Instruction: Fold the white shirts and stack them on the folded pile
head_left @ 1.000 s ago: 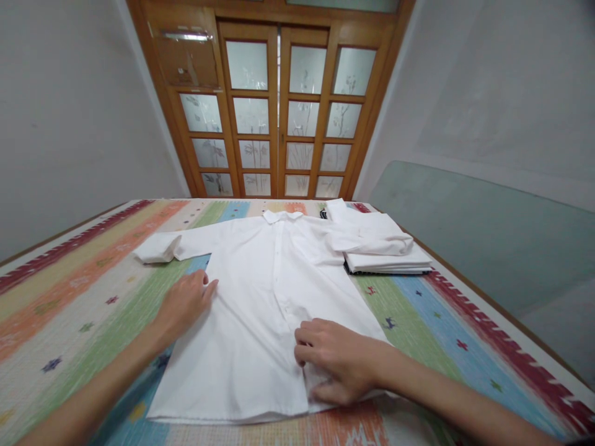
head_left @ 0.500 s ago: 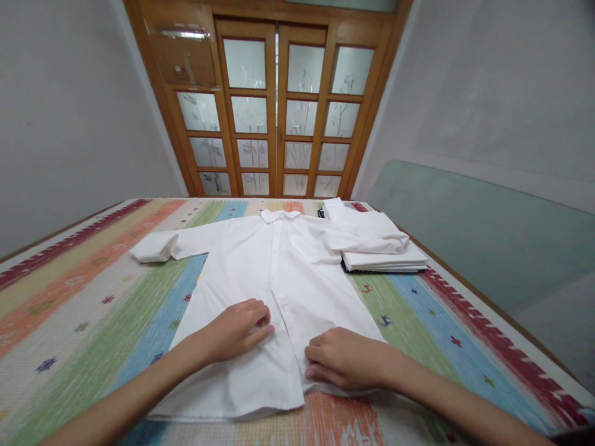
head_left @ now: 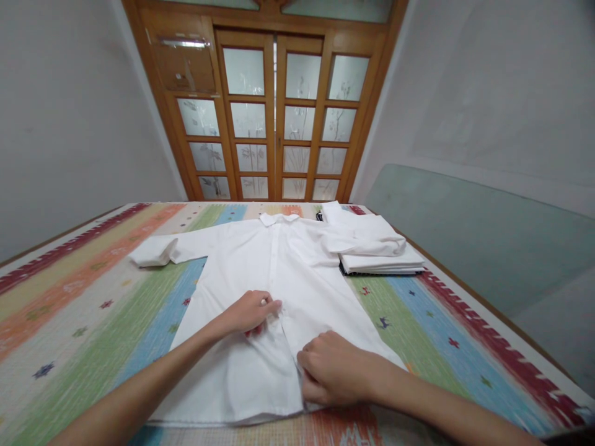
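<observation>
A white long-sleeved shirt [head_left: 242,266] lies front side up, collar pointing away from me. Its left sleeve stretches out with the end folded over; the right sleeve rests across a folded stack. My left hand [head_left: 255,310] is closed in a pinch on the shirt's front edge, below the middle of the button strip. Lower down, my right hand [head_left: 330,368] is curled closed at the other front panel near the hem, and its fingertips are partly hidden. Below the pinched spot the two front edges part slightly.
A stack of folded white and dark clothes [head_left: 383,263] sits at the right. Beneath everything is a striped, patterned cover [head_left: 116,310]. A pale green board [head_left: 474,229] stands along the right wall. Wooden doors with glass panes [head_left: 274,118] are beyond the far edge.
My left hand has moved up and slightly right to the button strip, now pinching the cloth. My right hand has shifted slightly left and down. The view has tilted up a little.
</observation>
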